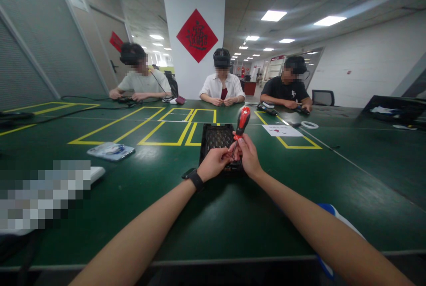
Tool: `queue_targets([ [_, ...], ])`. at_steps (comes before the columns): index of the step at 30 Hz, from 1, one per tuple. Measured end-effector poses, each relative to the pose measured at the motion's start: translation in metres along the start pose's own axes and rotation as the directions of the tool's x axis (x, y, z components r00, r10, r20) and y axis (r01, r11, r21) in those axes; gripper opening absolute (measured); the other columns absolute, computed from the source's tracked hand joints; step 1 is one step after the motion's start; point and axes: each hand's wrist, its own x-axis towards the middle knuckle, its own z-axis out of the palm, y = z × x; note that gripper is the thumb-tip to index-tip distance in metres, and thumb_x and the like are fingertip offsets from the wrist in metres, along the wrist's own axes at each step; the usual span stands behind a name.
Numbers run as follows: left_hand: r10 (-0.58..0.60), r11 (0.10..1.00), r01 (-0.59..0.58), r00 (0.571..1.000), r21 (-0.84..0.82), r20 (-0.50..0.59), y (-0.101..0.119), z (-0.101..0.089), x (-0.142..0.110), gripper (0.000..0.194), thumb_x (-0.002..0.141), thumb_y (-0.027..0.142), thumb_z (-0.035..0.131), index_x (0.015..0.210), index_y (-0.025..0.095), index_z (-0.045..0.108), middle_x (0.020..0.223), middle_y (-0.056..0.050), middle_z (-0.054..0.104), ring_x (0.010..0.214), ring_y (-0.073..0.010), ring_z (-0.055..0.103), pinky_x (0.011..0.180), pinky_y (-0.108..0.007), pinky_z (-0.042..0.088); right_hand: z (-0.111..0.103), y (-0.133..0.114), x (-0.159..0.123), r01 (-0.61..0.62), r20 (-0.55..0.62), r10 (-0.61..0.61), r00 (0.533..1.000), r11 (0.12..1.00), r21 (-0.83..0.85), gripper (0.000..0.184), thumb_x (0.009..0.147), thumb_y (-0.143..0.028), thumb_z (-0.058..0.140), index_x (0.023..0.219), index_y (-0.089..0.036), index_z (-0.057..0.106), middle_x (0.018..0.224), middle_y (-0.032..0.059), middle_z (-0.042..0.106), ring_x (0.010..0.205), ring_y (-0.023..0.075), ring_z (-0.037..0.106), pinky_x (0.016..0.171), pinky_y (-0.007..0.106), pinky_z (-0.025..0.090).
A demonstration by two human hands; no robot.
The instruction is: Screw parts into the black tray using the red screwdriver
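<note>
A screwdriver (244, 121) with a red and black handle stands nearly upright, handle up, tilted slightly to the right. My right hand (250, 158) grips it low, around the base of the handle and the shaft. At the lower end of the shaft, the fingers of my left hand (214, 163) are pinched together; what they hold, if anything, is too small to make out. Both hands are over a black case (218, 135) lying on the green table (166, 219). Rows of small compartments or pieces show inside it, and my hands cover its near part.
To the left lie a flat clear packet (111, 151) and a white device (96, 174), partly blurred out. A printed paper sheet (282, 131) and a white ring (309, 125) are at the right. Yellow tape (159, 144) marks the table. Three people sit opposite.
</note>
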Motion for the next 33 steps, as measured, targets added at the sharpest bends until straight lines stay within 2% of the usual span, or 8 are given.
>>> queue_targets([
  [5,0.021,0.998,-0.018,0.998,-0.052,0.057,0.0046,-0.002,-0.0001,0.018,0.081,0.022,0.046,0.078,0.014,0.062,0.075,-0.002,0.065,0.069,-0.0124,0.058,0.067,-0.022,0.043,0.0007,0.0,0.0,-0.006,-0.006,0.006,1.0,1.0,0.009,0.032,0.087,-0.043,0.039,0.109,-0.02,0.046,0.068,-0.0032,0.057,0.04,0.0045,0.041,0.038,0.017,0.036],
  [10,-0.006,0.994,0.006,1.0,-0.113,0.0,0.0023,0.0003,0.0011,0.016,0.075,0.029,0.057,0.081,0.014,0.06,0.073,-0.002,0.063,0.064,-0.0114,0.055,0.061,-0.022,0.043,0.0023,-0.002,-0.0013,0.04,-0.057,-0.042,0.997,0.998,-0.038,0.029,0.088,-0.042,0.039,0.106,-0.02,0.046,0.068,-0.0031,0.057,0.041,0.0041,0.042,0.04,0.017,0.035],
  [14,-0.038,0.993,0.038,0.999,-0.108,-0.001,-0.0013,0.0018,0.0012,0.017,0.072,0.029,0.06,0.076,0.013,0.057,0.066,0.001,0.058,0.058,-0.01,0.051,0.055,-0.02,0.041,0.0023,-0.0021,-0.0012,0.043,-0.045,-0.045,0.998,0.998,-0.037,0.029,0.087,-0.043,0.04,0.105,-0.02,0.045,0.068,-0.0034,0.058,0.04,0.004,0.042,0.04,0.017,0.035],
  [19,-0.025,0.999,0.025,1.0,-0.036,0.015,-0.0005,-0.0004,0.0001,0.013,0.077,0.025,0.055,0.078,0.013,0.06,0.069,-0.001,0.061,0.063,-0.0112,0.053,0.06,-0.021,0.041,0.0011,-0.0003,0.0,0.018,-0.008,-0.018,1.0,1.0,0.001,0.031,0.087,-0.043,0.04,0.106,-0.02,0.045,0.067,-0.0031,0.059,0.04,0.0041,0.041,0.039,0.017,0.035],
  [24,0.019,0.996,-0.015,0.999,-0.083,0.05,0.0038,-0.003,0.0004,0.017,0.082,0.023,0.046,0.077,0.014,0.061,0.075,-0.002,0.064,0.069,-0.0121,0.057,0.067,-0.022,0.043,0.001,-0.0005,0.0011,-0.011,-0.015,0.012,1.0,0.999,0.04,0.032,0.087,-0.044,0.039,0.107,-0.02,0.045,0.065,-0.0038,0.057,0.039,0.0053,0.041,0.038,0.018,0.038],
  [28,0.002,0.991,0.003,0.999,-0.136,0.037,0.0048,-0.0017,0.0006,0.016,0.079,0.029,0.053,0.081,0.014,0.058,0.075,-0.002,0.063,0.068,-0.0119,0.057,0.065,-0.022,0.043,0.0012,-0.0013,0.0008,0.027,-0.052,-0.027,0.998,1.0,-0.006,0.029,0.088,-0.042,0.039,0.105,-0.02,0.046,0.065,-0.0036,0.057,0.039,0.0043,0.041,0.038,0.017,0.035],
  [33,-0.037,0.998,0.036,0.999,-0.054,-0.025,0.0037,0.0,0.0003,0.021,0.069,0.032,0.065,0.072,0.015,0.053,0.062,0.003,0.053,0.055,-0.0088,0.047,0.052,-0.02,0.037,0.0026,-0.0024,-0.0012,0.041,-0.056,-0.043,0.998,0.998,-0.042,0.029,0.087,-0.043,0.04,0.105,-0.02,0.045,0.066,-0.0034,0.058,0.04,0.0044,0.042,0.04,0.017,0.034],
])
